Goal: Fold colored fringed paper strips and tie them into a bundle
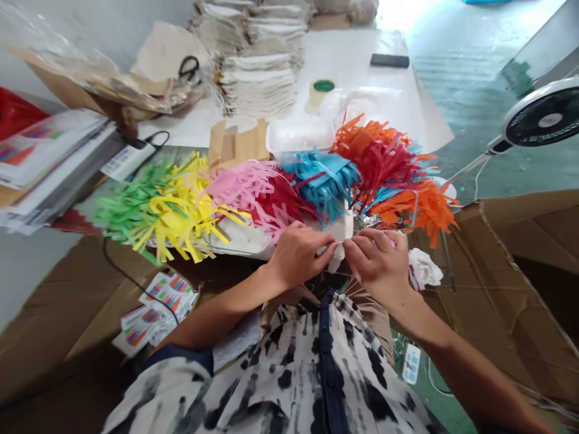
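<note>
Strip of thin, pale-pink, paper-like material is pinched between the thumb and fingertips of the left hand and those of the right hand, just off the near edge of the white-covered worktable. The remaining fingers of both hands are curled inward. A crumpled white-and-pink bundle shows just right of the right hand; what supports it I cannot tell. Along the table's near side, left to right, lie fringed paper tassels: green, yellow, pink, sky-blue and orange. Farther back are a shallow white plastic tray and a cream tape roll with a green core. A white-and-black fan stands at the right.
</note>
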Demonstrator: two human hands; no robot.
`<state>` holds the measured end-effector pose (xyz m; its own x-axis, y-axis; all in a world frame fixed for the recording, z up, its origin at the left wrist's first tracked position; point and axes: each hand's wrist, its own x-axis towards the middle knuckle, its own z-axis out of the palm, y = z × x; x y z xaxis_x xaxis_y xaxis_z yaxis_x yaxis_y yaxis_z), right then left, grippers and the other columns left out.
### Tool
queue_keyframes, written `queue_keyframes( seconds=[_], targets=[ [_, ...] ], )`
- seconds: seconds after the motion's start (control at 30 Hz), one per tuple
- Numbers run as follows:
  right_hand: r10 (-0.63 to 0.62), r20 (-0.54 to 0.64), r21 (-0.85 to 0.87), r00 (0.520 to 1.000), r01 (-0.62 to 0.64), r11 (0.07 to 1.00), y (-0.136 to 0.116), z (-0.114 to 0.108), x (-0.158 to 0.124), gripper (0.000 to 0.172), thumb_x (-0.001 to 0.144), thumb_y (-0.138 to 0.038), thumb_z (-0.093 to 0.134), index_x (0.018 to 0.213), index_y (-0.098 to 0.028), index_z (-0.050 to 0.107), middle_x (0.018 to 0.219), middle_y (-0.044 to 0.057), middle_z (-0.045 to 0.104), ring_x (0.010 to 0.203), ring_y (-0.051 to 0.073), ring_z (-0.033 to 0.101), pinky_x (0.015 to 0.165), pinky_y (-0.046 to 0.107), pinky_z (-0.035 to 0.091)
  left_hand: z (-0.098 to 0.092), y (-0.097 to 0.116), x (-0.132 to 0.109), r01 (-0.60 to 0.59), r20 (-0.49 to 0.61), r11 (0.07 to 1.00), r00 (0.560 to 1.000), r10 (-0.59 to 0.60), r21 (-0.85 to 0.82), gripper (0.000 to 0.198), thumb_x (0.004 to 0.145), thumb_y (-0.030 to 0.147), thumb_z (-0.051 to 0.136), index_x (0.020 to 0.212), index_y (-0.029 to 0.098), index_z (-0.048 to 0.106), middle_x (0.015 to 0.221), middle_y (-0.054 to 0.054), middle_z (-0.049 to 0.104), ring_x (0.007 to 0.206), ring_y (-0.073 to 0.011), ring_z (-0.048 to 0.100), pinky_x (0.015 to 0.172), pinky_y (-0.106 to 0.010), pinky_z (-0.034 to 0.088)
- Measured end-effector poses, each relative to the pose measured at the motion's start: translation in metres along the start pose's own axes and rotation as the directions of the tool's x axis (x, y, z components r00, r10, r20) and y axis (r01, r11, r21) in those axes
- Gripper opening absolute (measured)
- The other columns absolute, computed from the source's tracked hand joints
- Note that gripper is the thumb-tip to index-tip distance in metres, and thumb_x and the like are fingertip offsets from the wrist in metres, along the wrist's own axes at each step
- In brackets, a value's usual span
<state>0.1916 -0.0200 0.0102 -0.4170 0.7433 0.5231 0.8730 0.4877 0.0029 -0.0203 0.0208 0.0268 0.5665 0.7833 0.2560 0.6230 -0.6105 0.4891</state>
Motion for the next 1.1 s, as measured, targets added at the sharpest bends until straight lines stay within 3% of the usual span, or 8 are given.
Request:
queue_keyframes(
  seconds=[0.07,0.17,0.3,0.43,0.6,0.77,0.9,1.1],
  targets=[
    [-0.088,-0.189,-0.046,0.978,0.081,0.996,0.004,-0.009,0.004,0.017,0.096,-0.014,0.07,0.106,-0.028,0.068,0.096,-0.005,0.08,0.102,0.017,0.067,0.084,0.039,0.035,-0.015,0.006,0.002,0.191,0.091,0.925,0.981,-0.171,-0.327,0.039,0.104,0.047,0.057,0.095,0.019,0.083,0.078,-0.005,0.077,0.072,-0.0178,0.068,0.071,-0.031,0.043],
    [-0.156,-0.318,-0.102,0.935,0.13,0.986,0.008,-0.02,0.01,0.02,0.092,-0.016,0.077,0.108,-0.026,0.07,0.092,-0.005,0.082,0.097,0.016,0.07,0.08,0.038,0.037,-0.033,0.009,0.01,0.444,0.396,0.585,0.892,-0.217,-0.679,0.042,0.095,0.054,0.069,0.087,0.016,0.084,0.073,-0.005,0.074,0.063,-0.014,0.062,0.06,-0.027,0.04],
    [-0.169,-0.376,-0.128,0.911,0.129,0.983,0.011,-0.028,0.016,0.022,0.09,-0.018,0.081,0.108,-0.027,0.072,0.09,-0.007,0.082,0.092,0.015,0.072,0.078,0.037,0.038,-0.038,0.012,0.016,0.58,0.561,0.195,0.815,-0.147,-0.791,0.037,0.08,0.051,0.087,0.085,0.014,0.082,0.074,-0.003,0.071,0.06,-0.0087,0.058,0.058,-0.023,0.04],
    [-0.071,-0.408,-0.111,0.91,0.028,0.993,0.007,-0.03,0.023,0.013,0.092,-0.022,0.079,0.102,-0.028,0.073,0.086,-0.007,0.082,0.089,0.016,0.073,0.086,0.039,0.039,-0.031,0.016,0.015,0.583,0.571,0.021,0.802,-0.174,-0.812,0.037,0.072,0.042,0.095,0.091,0.014,0.081,0.079,-0.003,0.072,0.065,-0.0079,0.06,0.062,-0.021,0.043],
    [0.323,-0.225,0.327,0.919,-0.241,0.914,-0.003,-0.039,0.039,0.014,0.098,-0.031,0.069,0.086,-0.027,0.075,0.084,0.001,0.08,0.09,0.022,0.072,0.092,0.042,0.045,-0.029,0.018,0.022,0.471,0.439,0.131,0.873,-0.214,-0.872,0.028,0.076,0.042,0.092,0.083,0.017,0.081,0.078,-0.002,0.073,0.067,-0.0095,0.061,0.067,-0.025,0.046],
    [0.571,-0.019,0.785,0.821,-0.342,0.517,-0.001,-0.037,0.054,0.017,0.094,-0.036,0.073,0.082,-0.024,0.075,0.082,0.001,0.076,0.079,0.019,0.067,0.077,0.035,0.052,-0.036,0.021,0.042,0.225,0.166,0.352,0.968,-0.19,-0.909,0.023,0.082,0.044,0.088,0.079,0.022,0.082,0.1,-0.004,0.077,0.093,-0.0159,0.067,0.089,-0.031,0.053],
    [0.603,0.019,0.876,0.798,-0.304,0.375,0.007,-0.034,0.06,0.016,0.092,-0.038,0.075,0.084,-0.024,0.077,0.083,0.001,0.076,0.079,0.018,0.068,0.077,0.033,0.052,-0.038,0.025,0.053,0.186,0.124,0.392,0.976,-0.179,-0.901,0.028,0.08,0.048,0.089,0.075,0.021,0.081,0.095,-0.005,0.077,0.091,-0.0178,0.067,0.088,-0.034,0.053],
    [0.492,0.07,0.885,0.868,-0.282,0.372,0.014,-0.047,0.059,0.019,0.097,-0.041,0.07,0.092,-0.024,0.078,0.089,0.001,0.077,0.086,0.018,0.07,0.082,0.034,0.053,-0.035,0.031,0.052,0.151,0.079,0.385,0.977,-0.197,-0.91,0.028,0.079,0.046,0.09,0.079,0.019,0.082,0.088,-0.003,0.076,0.084,-0.0149,0.066,0.082,-0.03,0.051]
  ],
)
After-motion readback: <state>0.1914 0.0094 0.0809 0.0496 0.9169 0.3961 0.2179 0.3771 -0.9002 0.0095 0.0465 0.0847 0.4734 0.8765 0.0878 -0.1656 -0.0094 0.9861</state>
